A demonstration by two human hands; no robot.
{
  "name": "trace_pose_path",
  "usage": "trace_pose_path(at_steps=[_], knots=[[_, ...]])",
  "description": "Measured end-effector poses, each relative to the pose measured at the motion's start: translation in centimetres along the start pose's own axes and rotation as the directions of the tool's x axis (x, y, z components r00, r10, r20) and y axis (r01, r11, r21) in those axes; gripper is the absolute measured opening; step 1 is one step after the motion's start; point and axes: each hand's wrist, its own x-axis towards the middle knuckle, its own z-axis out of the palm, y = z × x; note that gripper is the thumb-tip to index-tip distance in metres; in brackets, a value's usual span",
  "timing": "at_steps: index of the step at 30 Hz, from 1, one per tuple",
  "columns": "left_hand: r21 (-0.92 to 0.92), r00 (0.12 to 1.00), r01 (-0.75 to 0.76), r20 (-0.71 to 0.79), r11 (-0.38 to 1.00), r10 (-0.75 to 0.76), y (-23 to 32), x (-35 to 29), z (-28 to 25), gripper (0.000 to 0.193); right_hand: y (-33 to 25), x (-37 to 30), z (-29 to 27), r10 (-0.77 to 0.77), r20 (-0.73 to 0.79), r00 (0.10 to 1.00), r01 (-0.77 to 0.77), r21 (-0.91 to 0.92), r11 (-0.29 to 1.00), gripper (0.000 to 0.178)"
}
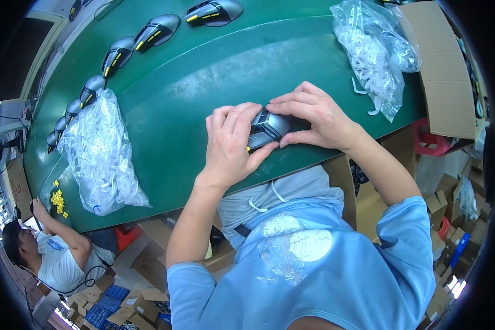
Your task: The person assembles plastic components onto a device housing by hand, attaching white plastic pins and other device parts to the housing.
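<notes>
A grey and black computer mouse (269,127) with a yellow accent rests on the green table in front of me, near its front edge. My left hand (230,138) is closed around its left end, with the fingers curled over the top and the thumb along the near side. From the other end, my right hand (317,116) grips the mouse between thumb and fingers. Both hands cover much of it, so its underside and ends are hidden.
A row of similar mice (158,32) curves along the table's far left. Clear bags of translucent plastic strips lie left (102,157) and right (371,60). Small yellow pieces (58,201) sit near a co-worker (66,253). A cardboard box (440,69) stands at right.
</notes>
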Motion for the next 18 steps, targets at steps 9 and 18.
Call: trace_pose_path(at_steps=[9,18], knots=[[0.022,0.999,-0.028,0.045,0.999,0.027,0.5,0.1,0.0,0.075,-0.7,-0.8,-1.1,0.005,0.027,1.000,-0.005,-0.033,0.999,0.047],[-0.004,0.998,-0.038,0.043,0.999,0.038,0.6,-0.1,0.6,0.073,-1.4,-2.0,-0.9,0.047,-0.001,0.999,-0.047,-0.111,0.993,0.044]])
